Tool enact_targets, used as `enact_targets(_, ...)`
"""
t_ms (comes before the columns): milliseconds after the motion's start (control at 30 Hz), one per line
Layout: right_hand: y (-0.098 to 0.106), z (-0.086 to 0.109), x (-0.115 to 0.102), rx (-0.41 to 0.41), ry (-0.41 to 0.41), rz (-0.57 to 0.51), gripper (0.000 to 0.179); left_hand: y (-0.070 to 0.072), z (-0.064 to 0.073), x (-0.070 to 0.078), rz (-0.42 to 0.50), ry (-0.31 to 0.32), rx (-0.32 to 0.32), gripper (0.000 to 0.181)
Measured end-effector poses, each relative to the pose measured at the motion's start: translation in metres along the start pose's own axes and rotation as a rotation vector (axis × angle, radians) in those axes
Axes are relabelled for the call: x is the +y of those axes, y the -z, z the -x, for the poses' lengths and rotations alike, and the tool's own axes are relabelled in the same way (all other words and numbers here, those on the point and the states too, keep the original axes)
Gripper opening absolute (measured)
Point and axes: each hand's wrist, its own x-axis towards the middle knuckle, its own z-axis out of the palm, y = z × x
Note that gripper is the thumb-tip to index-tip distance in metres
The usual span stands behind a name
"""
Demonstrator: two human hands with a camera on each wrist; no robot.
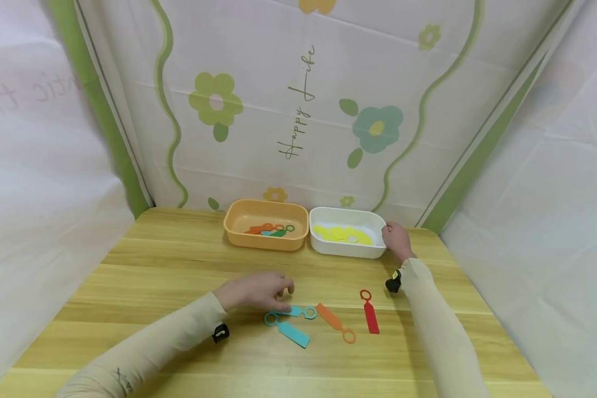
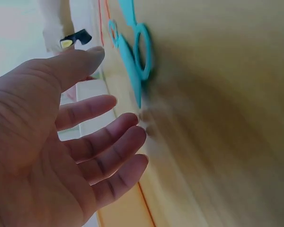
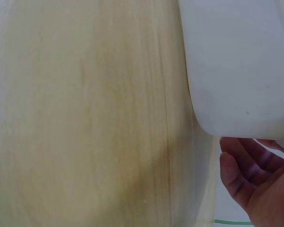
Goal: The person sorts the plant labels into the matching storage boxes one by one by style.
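My left hand (image 1: 258,290) hovers just above two turquoise tags with ring ends, its fingers loosely bent. In the left wrist view its fingers (image 2: 125,146) are apart and hold nothing. One turquoise tag (image 1: 294,334) lies at a slant; the other turquoise tag (image 1: 291,311) is partly under the fingertips. An orange tag (image 1: 330,317) and a red tag (image 1: 371,318) lie to their right. My right hand (image 1: 397,241) grips the right end of a white box (image 1: 348,250) by its rim. Flat yellow pieces (image 1: 340,234) lie inside that box.
An orange box (image 1: 266,241) stands beside the white one at the back of the wooden table (image 1: 179,265). It holds several tags (image 1: 268,229) in orange, green and blue. A printed curtain (image 1: 278,110) hangs close behind both boxes.
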Motion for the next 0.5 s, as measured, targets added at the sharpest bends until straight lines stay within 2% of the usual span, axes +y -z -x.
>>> enact_targets(100, -0.0002, 0.0003, 0.0001, 0.002, -0.004, -0.007, 0.047, -0.0024, 0.0011, 0.0033, -0.008, 0.006, -0.013, 0.042)
enact_targets(233, 0.0003, 0.0013, -0.0013, -0.005, -0.006, -0.010, 0.049, -0.0040, 0.0021, 0.0067, -0.045, -0.019, -0.006, 0.041)
enact_targets(333, 0.0007, 0.0010, -0.0018, -0.008, -0.002, -0.007, 0.049, -0.0051, 0.0025, 0.0089, -0.069, -0.028, 0.001, 0.037)
enact_targets(500, 0.0010, 0.0014, -0.0029, -0.004, 0.004, -0.013, 0.048, -0.0078, 0.0024, 0.0099, -0.097, -0.009, 0.000, 0.028)
